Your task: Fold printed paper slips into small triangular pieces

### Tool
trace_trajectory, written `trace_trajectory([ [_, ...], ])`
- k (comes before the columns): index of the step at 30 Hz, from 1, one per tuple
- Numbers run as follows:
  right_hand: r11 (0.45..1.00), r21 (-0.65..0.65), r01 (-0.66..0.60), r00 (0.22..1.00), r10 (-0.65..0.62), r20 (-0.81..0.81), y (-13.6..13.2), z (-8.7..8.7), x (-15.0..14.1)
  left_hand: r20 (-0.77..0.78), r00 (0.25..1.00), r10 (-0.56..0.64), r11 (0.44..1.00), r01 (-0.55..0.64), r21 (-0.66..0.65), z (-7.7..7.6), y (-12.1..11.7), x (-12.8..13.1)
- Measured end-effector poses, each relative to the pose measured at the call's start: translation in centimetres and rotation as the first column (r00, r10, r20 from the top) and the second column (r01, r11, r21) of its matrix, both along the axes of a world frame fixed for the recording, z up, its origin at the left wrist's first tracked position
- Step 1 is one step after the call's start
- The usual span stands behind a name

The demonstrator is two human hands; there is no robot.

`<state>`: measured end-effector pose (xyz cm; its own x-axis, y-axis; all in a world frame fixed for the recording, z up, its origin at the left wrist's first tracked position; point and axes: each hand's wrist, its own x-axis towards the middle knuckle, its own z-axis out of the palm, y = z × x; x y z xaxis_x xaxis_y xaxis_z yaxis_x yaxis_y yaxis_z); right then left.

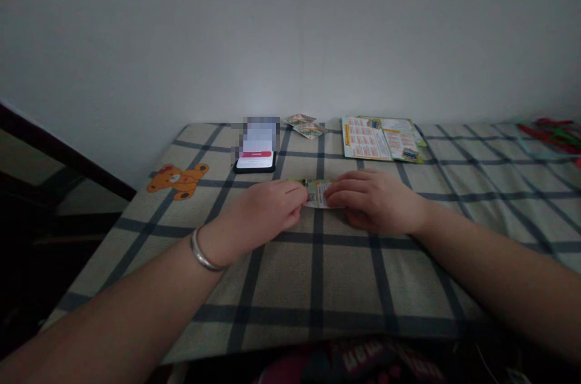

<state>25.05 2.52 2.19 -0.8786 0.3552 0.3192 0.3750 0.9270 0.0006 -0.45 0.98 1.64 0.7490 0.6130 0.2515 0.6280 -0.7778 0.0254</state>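
Note:
A small printed paper (318, 193) with green and white print lies low over the checked tablecloth, stretched between both hands. Its left end is gripped by my left hand (276, 205), fingers curled and a silver bangle (202, 251) round the wrist. At the other end, my right hand (376, 199) has its bent fingers closed on the paper. The fingers cover both ends, so only the middle part shows. Whether the paper is folded I cannot tell.
A lit phone (256, 145) lies beyond my left hand. Small folded paper pieces (307, 126) sit near the wall, with larger printed sheets (381, 139) to their right. An orange bear figure (177, 181) is at the left edge. Red and green items (556, 135) lie far right.

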Motion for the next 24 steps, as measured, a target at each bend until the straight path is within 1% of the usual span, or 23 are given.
trace_trajectory([
  [4,1.000,0.003,0.029,0.998,-0.029,-0.056,0.4,-0.1,0.4,0.123,0.992,-0.023,0.998,0.031,-0.057,-0.5,0.9,-0.3],
  [7,0.999,-0.032,0.016,0.996,-0.019,-0.084,0.7,0.0,0.7,0.162,0.985,-0.056,0.997,0.063,-0.038,-0.8,1.4,-0.3],
  [9,0.998,-0.055,0.001,0.994,-0.007,-0.111,0.9,0.1,0.9,0.148,0.987,-0.068,0.998,0.068,0.008,-0.8,1.6,-0.2],
  [10,0.998,-0.062,-0.017,0.992,0.009,-0.124,0.9,0.2,1.0,0.128,0.990,-0.056,0.998,0.051,0.039,-0.8,1.6,0.0],
  [14,0.992,-0.080,-0.100,0.989,0.091,-0.115,0.6,0.6,1.1,0.035,0.998,0.058,0.989,-0.062,0.133,-0.7,1.5,0.5],
  [17,0.983,-0.148,-0.107,0.993,0.097,-0.070,0.3,0.9,0.9,-0.004,0.998,0.064,0.990,-0.063,0.124,-0.6,1.5,0.6],
  [21,0.968,-0.240,-0.070,0.997,0.064,-0.031,0.0,0.9,0.6,-0.017,1.000,0.018,0.995,-0.016,0.094,-0.6,1.7,0.5],
  [24,0.943,-0.329,-0.048,0.997,0.026,-0.071,0.1,0.9,0.7,-0.004,1.000,0.003,0.998,-0.003,0.066,-0.7,1.6,0.3],
])
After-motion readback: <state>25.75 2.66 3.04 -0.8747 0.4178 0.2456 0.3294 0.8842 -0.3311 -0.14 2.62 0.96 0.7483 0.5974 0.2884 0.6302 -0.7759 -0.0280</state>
